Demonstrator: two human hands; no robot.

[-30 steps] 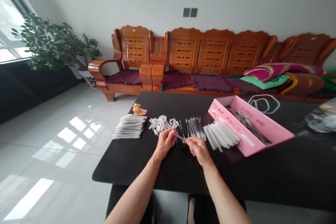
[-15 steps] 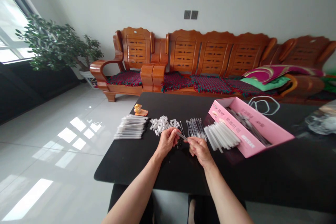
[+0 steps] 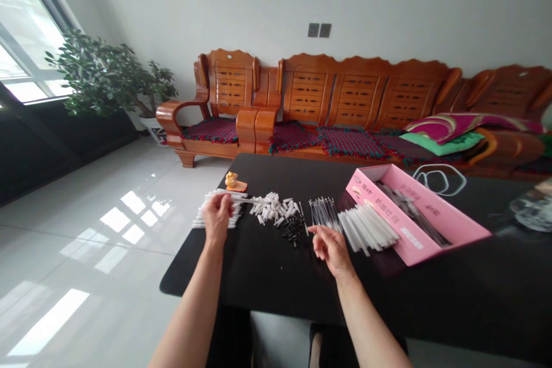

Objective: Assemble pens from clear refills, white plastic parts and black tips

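Observation:
My left hand (image 3: 217, 215) is closed on a slim pale pen (image 3: 245, 200), which sticks out to the right. The hand is over a stack of pale pens with dark ends (image 3: 236, 215). My right hand (image 3: 330, 247) has its index finger stretched out and the other fingers loosely bent, with nothing visible in it. Its fingertip is close to a single thin refill (image 3: 304, 219); whether they touch I cannot tell. Between the hands lie a heap of short white caps (image 3: 272, 208) and a heap of small black plugs (image 3: 293, 231). Thin refills (image 3: 324, 213) and translucent tubes (image 3: 368, 229) lie beyond my right hand.
A pink box (image 3: 411, 236) holding dark thin pieces stands on the black table (image 3: 267, 276). A small yellow figure (image 3: 232, 179) sits at the far left corner. A white cable loop (image 3: 452, 184) lies behind the box. A wooden sofa (image 3: 306, 89) stands beyond.
My hands were together, holding a thin pale piece between them. Now my left hand has moved left to the pen stack with the pen, and my right hand stays near the refills. The black plugs show.

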